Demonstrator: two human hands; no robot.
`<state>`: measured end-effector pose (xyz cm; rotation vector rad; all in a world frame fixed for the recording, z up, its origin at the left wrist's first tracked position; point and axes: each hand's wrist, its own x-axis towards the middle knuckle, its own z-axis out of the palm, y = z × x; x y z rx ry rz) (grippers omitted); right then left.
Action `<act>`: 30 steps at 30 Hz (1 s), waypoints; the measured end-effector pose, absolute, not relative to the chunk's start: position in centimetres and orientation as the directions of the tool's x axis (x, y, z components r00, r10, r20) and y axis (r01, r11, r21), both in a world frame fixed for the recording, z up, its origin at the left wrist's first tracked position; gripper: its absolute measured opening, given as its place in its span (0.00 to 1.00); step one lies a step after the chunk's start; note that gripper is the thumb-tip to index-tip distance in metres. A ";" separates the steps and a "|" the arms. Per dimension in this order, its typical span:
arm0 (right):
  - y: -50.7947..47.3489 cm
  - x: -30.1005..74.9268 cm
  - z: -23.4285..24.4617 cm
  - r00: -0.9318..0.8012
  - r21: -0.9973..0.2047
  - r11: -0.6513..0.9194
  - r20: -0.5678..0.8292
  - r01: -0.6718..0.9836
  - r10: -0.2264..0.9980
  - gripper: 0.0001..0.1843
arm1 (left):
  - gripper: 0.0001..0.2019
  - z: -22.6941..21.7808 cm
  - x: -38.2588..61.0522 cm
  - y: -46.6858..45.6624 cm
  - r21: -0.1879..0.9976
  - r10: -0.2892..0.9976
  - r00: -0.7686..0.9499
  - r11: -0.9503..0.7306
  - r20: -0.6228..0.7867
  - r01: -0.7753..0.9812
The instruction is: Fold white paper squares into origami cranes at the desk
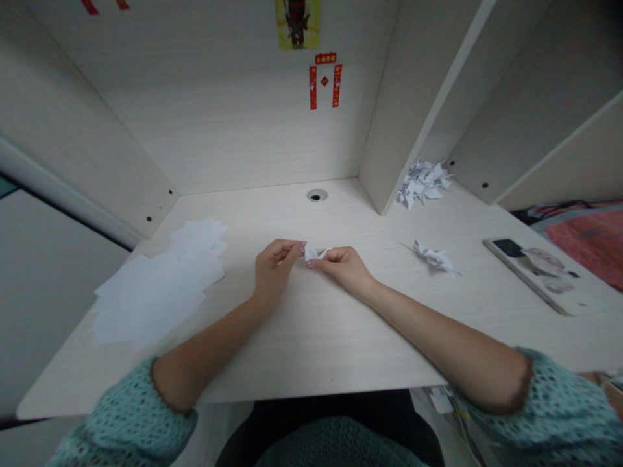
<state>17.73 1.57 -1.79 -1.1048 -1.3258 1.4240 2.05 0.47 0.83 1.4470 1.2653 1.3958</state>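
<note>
Between my two hands, just above the middle of the desk, is a small piece of folded white paper (pixel 311 253). My left hand (pixel 276 267) pinches its left side between thumb and fingertips. On the right, my right hand (pixel 344 267) grips the other side, thumb in front. A pointed white flap sticks up by the right fingers. The fingers cover much of the paper, so its full shape is hidden. A few folded white paper pieces (pixel 435 257) with pointed ends lie to the right of my right hand.
White paper sheets (pixel 156 285) lie spread in overlapping layers at the left. A heap of folded papers (pixel 422 183) sits behind the upright divider (pixel 413 110). A phone (pixel 540 269) lies at the right, near a red cloth (pixel 588 233). A cable hole (pixel 317 194) is at the back.
</note>
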 end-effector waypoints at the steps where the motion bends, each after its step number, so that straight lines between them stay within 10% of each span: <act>1: 1.6 17.7 -1.8 -0.215 -0.999 -0.039 -0.032 -0.028 0.976 0.19 | 0.10 0.8 2.1 0.5 0.959 0.965 -0.085 -0.233 0.249 0.160; 30: 1.8 17.8 -2.0 -0.152 -0.996 0.032 0.044 -0.084 0.987 0.15 | 0.10 0.4 2.0 0.6 0.971 0.974 -0.081 -0.201 0.212 0.126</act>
